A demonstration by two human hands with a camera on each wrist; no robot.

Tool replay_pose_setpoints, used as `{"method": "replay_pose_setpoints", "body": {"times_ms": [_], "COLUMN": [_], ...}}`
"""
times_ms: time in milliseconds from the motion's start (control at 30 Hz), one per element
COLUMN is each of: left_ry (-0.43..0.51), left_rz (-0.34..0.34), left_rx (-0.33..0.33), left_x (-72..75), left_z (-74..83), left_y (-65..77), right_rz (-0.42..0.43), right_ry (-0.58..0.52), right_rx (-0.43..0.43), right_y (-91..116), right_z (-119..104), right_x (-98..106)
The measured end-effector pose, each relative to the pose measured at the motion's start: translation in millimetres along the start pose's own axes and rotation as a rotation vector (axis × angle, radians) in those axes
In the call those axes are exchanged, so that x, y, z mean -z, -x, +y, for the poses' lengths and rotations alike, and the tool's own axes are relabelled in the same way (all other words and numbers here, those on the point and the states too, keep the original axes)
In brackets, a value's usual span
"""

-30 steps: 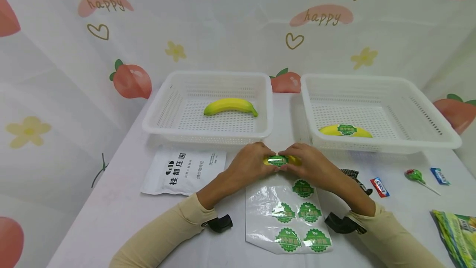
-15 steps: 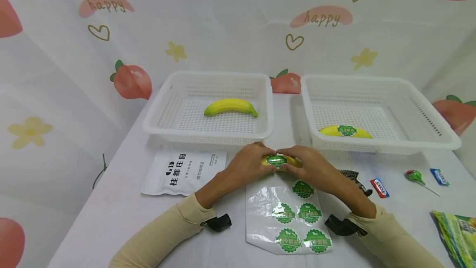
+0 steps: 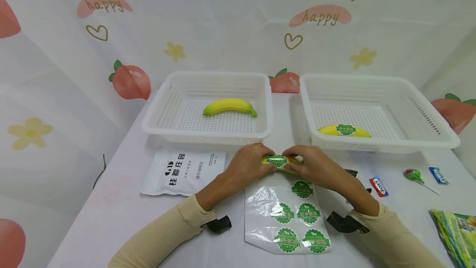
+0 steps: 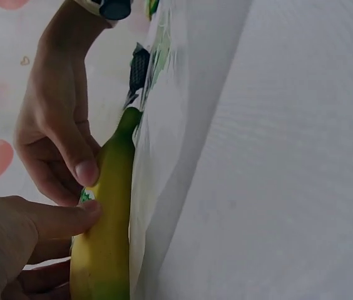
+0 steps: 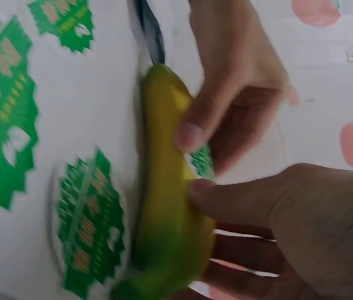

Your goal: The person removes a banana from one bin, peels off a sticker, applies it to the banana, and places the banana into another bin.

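A yellow banana [image 3: 291, 171] with green ends lies crosswise at the top of the clear sheet of round green stickers [image 3: 260, 210]. On its upper side is a shiny green sticker [image 3: 277, 160]. My left hand [image 3: 248, 162] pinches the banana on the left, thumb in front and fingers behind. From the right, my right hand [image 3: 317, 168] grips it the same way. In the left wrist view, both thumbs press the banana [image 4: 109, 244] beside the sticker. The right wrist view shows the banana [image 5: 164, 206] close beside a sticker on the sheet; fingers hide part of the banana's sticker.
A white basket [image 3: 208, 133] at back left holds a plain banana [image 3: 229, 106]. Another basket [image 3: 383, 146] at back right holds a stickered banana [image 3: 358, 132]. A white pouch [image 3: 184, 173] lies left; small candies, a lollipop [image 3: 413, 174] and a green packet [image 3: 455, 233] lie right.
My right hand has slid slightly right along the banana, so a gap shows between the two index fingertips above the sticker. The left hand has barely moved.
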State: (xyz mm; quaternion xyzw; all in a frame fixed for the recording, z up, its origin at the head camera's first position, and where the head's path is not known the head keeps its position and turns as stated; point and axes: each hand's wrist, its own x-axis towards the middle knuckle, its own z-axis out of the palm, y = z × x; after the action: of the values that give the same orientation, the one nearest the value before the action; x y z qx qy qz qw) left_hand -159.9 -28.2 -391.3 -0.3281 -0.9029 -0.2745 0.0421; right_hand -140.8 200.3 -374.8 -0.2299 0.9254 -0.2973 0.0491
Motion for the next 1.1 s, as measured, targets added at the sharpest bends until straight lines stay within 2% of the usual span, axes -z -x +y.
{"method": "replay_pose_setpoints", "body": {"times_ms": [167,267,400,567,667,833,967,1100], "left_ry": [-0.087,-0.087,0.015,0.223,0.346,0.482,0.519,0.511], "left_rz": [-0.008,-0.006,0.02,0.041,-0.007,-0.097,-0.109,-0.094], "left_rx": [-0.021,-0.062,-0.125,-0.169,-0.135,-0.023,0.034,0.04], "left_x": [-0.3,0.1,1.5,5.9,7.2,3.1,-2.8,-8.8], "left_z": [3.6,10.3,23.0,38.0,44.6,49.7,49.8,48.3], "left_y": [2.6,3.0,-2.1,-23.1,-40.0,-66.1,-79.2,-84.3], "right_rz": [-0.082,-0.115,-0.133,-0.148,-0.156,-0.15,-0.15,-0.165], "right_ry": [0.005,-0.001,-0.016,-0.051,-0.074,-0.076,-0.061,-0.055], "right_rx": [-0.031,-0.036,-0.035,-0.082,-0.104,-0.076,-0.066,-0.046], "right_y": [3,4,4,3,3,4,4,5], "right_z": [6,10,12,13,13,15,16,16], "right_x": [11,15,16,17,17,17,17,20]}}
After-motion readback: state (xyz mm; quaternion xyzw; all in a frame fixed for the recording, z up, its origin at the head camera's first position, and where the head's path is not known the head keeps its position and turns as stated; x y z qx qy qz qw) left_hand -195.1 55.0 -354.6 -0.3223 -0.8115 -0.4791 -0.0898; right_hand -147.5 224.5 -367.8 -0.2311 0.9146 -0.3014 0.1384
